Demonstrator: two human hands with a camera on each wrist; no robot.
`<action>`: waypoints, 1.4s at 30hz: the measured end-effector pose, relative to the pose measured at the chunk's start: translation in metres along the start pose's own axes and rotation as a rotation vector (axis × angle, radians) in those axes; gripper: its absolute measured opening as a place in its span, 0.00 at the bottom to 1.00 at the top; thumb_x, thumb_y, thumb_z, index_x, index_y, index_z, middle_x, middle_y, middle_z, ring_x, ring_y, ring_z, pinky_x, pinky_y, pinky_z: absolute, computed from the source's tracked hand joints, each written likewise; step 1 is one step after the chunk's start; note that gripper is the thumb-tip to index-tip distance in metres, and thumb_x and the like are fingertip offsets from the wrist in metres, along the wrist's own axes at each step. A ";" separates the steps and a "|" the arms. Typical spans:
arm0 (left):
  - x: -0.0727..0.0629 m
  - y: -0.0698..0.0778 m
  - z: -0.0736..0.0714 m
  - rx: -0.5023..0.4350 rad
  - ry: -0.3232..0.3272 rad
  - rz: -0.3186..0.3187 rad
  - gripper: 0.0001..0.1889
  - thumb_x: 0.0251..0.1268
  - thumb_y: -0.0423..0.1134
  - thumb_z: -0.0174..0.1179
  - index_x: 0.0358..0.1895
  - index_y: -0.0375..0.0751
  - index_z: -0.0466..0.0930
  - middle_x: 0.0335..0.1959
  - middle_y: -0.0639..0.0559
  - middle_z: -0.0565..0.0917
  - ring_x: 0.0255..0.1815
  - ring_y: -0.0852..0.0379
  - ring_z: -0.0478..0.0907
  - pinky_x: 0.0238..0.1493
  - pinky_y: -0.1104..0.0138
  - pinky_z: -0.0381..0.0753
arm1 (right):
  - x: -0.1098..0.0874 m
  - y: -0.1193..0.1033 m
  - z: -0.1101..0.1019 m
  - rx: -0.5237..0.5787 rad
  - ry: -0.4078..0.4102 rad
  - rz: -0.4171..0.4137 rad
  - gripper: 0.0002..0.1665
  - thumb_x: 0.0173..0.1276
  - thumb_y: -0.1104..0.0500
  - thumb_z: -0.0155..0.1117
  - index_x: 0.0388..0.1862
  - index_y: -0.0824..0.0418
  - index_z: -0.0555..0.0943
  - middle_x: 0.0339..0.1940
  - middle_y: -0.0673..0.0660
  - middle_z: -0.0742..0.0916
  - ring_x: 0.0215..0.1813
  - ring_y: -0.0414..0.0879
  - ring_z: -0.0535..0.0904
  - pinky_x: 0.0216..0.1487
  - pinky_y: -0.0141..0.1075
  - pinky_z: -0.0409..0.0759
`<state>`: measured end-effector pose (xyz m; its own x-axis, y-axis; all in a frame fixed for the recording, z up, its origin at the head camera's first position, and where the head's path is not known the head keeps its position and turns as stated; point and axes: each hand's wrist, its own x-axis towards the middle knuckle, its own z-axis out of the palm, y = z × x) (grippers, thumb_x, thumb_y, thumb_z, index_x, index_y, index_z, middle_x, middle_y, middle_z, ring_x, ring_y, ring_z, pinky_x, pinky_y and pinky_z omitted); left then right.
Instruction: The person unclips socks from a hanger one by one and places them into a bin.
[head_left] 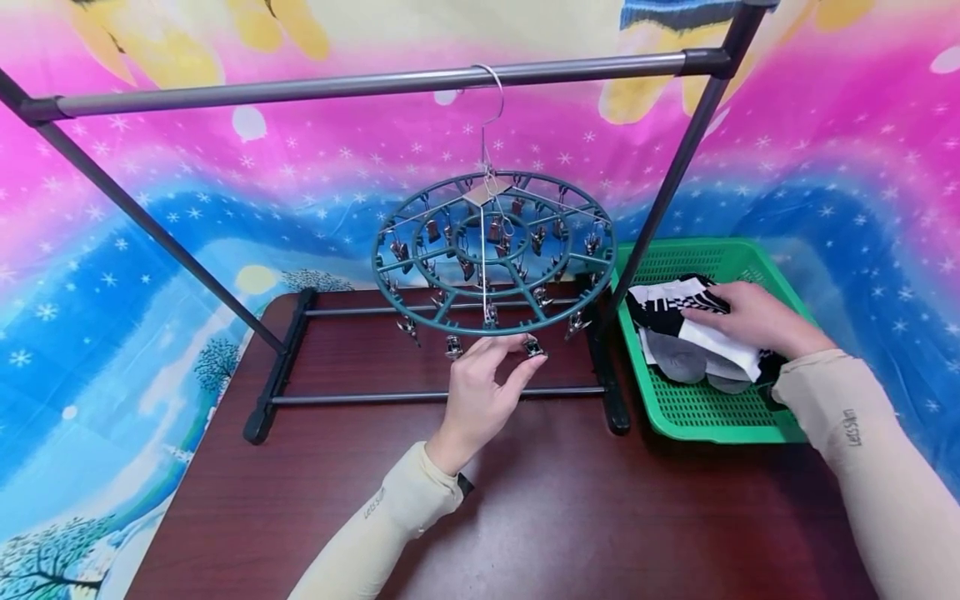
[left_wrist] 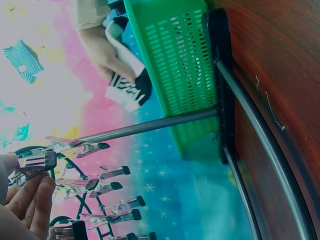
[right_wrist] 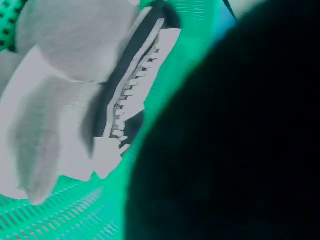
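Observation:
A round green drying hanger (head_left: pixel 491 329) with metal clips hangs by its hook from a dark metal rail. At its front edge my left hand (head_left: pixel 480 387) pinches one metal clip (head_left: pixel 533 348) between thumb and fingers; the same clip (left_wrist: pixel 37 162) shows close up in the left wrist view. My right hand (head_left: pixel 757 317) is over the green basket (head_left: pixel 720 433) at the right. It grips a black-and-white patterned sock (head_left: pixel 667 302), also seen in that hand in the left wrist view. Grey and white socks (head_left: pixel 675 357) lie below it. A dark shape covers much of the right wrist view.
The rack's top rail (head_left: pixel 300 90) crosses above the hanger, with slanted posts (head_left: pixel 678 167) on both sides. Its lower bars and black feet (head_left: pixel 617 408) stand on the brown table (head_left: pixel 525 500). A patterned cloth (head_left: pixel 97 292) surrounds the table at the back and sides.

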<state>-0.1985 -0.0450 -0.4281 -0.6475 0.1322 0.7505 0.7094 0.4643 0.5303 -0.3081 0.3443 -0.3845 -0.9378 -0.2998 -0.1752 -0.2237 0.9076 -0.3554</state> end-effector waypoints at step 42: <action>0.001 -0.006 -0.007 0.023 0.018 0.009 0.14 0.61 0.36 0.75 0.49 0.36 0.88 0.43 0.45 0.91 0.47 0.51 0.87 0.54 0.61 0.86 | 0.028 0.055 0.008 -0.204 -0.115 -0.028 0.26 0.71 0.67 0.64 0.67 0.70 0.77 0.65 0.80 0.78 0.65 0.81 0.72 0.59 0.71 0.74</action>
<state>-0.2019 -0.0539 -0.4279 -0.6358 0.1207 0.7623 0.7084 0.4833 0.5143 -0.3443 0.3836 -0.4162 -0.8967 -0.3469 -0.2750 -0.3096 0.9355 -0.1704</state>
